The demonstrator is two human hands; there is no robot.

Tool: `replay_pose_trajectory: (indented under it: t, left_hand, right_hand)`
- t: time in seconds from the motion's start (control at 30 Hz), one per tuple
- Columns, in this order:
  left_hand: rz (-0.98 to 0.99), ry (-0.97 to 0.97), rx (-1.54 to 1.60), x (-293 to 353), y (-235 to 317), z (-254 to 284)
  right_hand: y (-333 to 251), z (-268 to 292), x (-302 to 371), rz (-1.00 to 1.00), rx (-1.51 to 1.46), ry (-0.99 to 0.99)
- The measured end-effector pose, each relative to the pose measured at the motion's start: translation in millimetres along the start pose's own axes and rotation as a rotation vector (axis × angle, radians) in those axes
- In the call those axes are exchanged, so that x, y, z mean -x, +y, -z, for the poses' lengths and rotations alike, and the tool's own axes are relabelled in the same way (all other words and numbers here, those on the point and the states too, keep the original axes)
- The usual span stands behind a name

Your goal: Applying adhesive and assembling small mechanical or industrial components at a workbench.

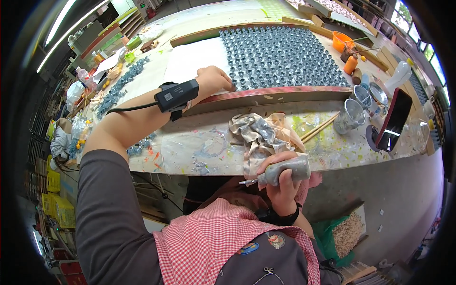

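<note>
Crowded workshop, seen from above. At far left, yellow crates (53, 197) stacked near the floor, shelves and bagged clutter rising behind. Next, a long workbench (209, 147), its top stained with paint smears and covered in clear film. Along its left part, loose clusters of small grey pieces (118, 85). Further right, a white board (192, 59) under a wooden-framed tray (285, 92) with a red-stained front rail, packed with rows of little grey caps (282, 54).

Left hand (216, 78) resting knuckles-up at the tray's near left corner, fingers curled down onto the first caps; whether anything is pinched, not to be told. On that forearm, a black strapped device (176, 95) with a cable trailing back.

In front of the tray, a crumpled grey-stained rag (259, 135) lying on the bench edge, wooden sticks (320, 127) just beside it. Right hand (282, 183) closed around a squeeze bottle (285, 171), held below the bench edge, just under the rag, nozzle pointing left. Bottle soft, plump, smeared all over with grey paint, tip crusted.

Further right, metal cups (349, 116), a red phone (394, 118) propped upright, an orange bowl (342, 40) and small orange bottle (350, 64) behind. Below, a green sack (332, 235) of pale shavings on the floor.
</note>
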State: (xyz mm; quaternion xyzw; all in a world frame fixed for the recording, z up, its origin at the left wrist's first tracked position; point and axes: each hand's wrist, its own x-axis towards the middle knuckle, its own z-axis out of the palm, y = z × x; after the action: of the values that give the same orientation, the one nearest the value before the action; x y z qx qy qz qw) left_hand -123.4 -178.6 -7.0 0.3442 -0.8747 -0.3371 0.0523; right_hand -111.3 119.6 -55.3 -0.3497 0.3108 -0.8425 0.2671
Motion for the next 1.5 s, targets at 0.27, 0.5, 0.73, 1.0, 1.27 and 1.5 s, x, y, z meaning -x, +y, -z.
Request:
replay_pose_trajectory:
  t: [0.27,0.5,0.73,1.0,1.27,1.5]
  left_hand:
    - [-0.006,-0.01,-0.034,1,-5,6]
    - [-0.32,0.042,0.095,44,-18,66]
    - [-0.084,0.064,-0.239,167,-52,113]
    - [-0.292,0.347,-0.374,195,-108,63]
    - [-0.536,0.602,-0.103,188,-82,29]
    - [-0.363,0.009,0.894,195,-28,-21]
  right_hand:
    - [1,0,0,-0.016,0.01,0.025]
    - [-4,0,0,0.043,0.198,0.047]
    - [-2,6,-2,0.027,0.002,0.138]
    - [-5,-9,-8,0.087,0.204,0.18]
    - [2,-11,-9,0.195,0.375,0.189]
    - [-3,-10,-5,0.257,0.487,0.136]
